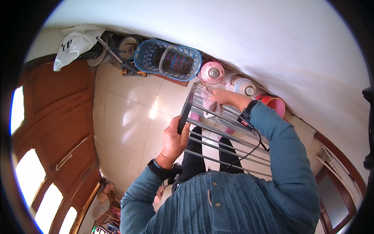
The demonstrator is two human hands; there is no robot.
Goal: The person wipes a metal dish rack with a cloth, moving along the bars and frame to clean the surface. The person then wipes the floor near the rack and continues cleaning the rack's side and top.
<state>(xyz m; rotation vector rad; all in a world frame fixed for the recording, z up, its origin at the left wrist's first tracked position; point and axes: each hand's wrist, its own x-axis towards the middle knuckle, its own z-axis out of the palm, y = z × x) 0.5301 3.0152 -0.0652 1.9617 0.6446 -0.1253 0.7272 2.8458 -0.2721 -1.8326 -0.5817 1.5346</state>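
A rack of parallel grey metal bars [228, 155] spans the space before my body, above my legs. My left hand [174, 139] grips the dark end piece [187, 106] at its left side, thumb on the near face. In my right hand [223, 96] is a pale pink cloth [211, 106], which hangs down over the bars near the far end of the rack. A dark band with a device [247, 117] sits on my right wrist, and a black cable [253, 152] runs from it across the bars.
Along the wall stand a blue plastic basket [150, 55], a pink vacuum flask [209, 70], a paler flask [238, 84] and a red bucket [276, 105]. A white plastic bag [80, 41] is at the far left, beside brown wooden doors [65, 114]. Glossy tiles [128, 128] cover the floor.
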